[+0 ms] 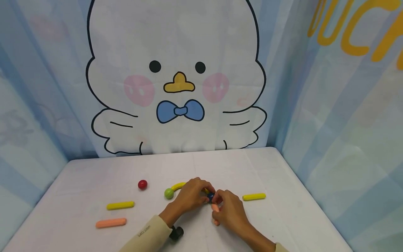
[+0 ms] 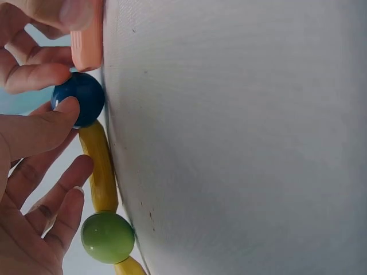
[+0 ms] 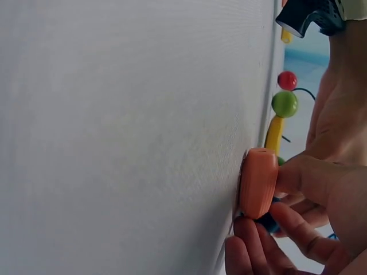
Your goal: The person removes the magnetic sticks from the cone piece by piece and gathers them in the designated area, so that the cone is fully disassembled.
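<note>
My left hand pinches a glossy blue ball between thumb and fingers. My right hand grips a ridged orange stick, whose end meets the blue ball in the left wrist view. From the ball's other side runs a curved yellow stick, leading to a green ball and a second curved yellow piece. In the head view, the row ends at the left in another green ball; my left hand covers its middle part.
Left of the row lie a red ball, a straight yellow stick and a loose orange stick. Another yellow stick lies to the right. Curtains surround the white table. A black device shows beside my left sleeve.
</note>
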{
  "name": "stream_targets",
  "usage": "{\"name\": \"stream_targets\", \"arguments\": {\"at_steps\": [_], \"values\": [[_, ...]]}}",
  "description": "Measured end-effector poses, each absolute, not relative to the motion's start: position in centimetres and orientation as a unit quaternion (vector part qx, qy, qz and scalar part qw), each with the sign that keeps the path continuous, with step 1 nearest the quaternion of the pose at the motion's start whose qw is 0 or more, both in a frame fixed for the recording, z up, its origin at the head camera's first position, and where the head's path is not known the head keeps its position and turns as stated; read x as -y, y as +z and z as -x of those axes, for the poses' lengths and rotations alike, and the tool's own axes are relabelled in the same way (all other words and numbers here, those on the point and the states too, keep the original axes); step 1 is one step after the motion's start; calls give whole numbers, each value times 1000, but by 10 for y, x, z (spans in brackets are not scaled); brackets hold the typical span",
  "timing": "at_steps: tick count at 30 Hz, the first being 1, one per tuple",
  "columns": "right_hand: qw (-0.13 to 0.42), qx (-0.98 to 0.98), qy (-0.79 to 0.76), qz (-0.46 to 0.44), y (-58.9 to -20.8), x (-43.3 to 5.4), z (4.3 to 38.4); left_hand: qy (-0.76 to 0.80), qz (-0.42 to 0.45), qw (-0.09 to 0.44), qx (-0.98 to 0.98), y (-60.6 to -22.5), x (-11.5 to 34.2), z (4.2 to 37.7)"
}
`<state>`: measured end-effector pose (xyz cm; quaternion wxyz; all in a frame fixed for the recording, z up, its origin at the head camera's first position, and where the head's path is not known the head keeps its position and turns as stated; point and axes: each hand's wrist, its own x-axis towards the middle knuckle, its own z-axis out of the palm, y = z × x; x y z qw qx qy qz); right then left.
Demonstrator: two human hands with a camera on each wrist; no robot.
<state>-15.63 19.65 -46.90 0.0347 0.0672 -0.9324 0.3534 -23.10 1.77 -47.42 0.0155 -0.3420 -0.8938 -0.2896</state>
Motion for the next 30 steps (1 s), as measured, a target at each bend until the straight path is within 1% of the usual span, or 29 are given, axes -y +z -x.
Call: {"name": "stream_targets", "arguments": {"at_steps": [5, 9, 21, 27, 30], "values": [[-1, 922, 380, -78, -464, -202, 153, -283, 338, 11, 898, -474, -19, 230], [-10, 926, 371, -66, -463, -211, 149, -276, 334, 7, 901, -474, -20, 229], [30, 943, 328, 42, -451, -246, 142, -234, 323, 21, 917, -474, -25, 226], [48, 941, 328, 67, -450, -265, 136, -195, 329, 44, 923, -475, -25, 225], [55, 941, 328, 71, -451, -273, 133, -189, 328, 42, 924, -475, -24, 225]]}}
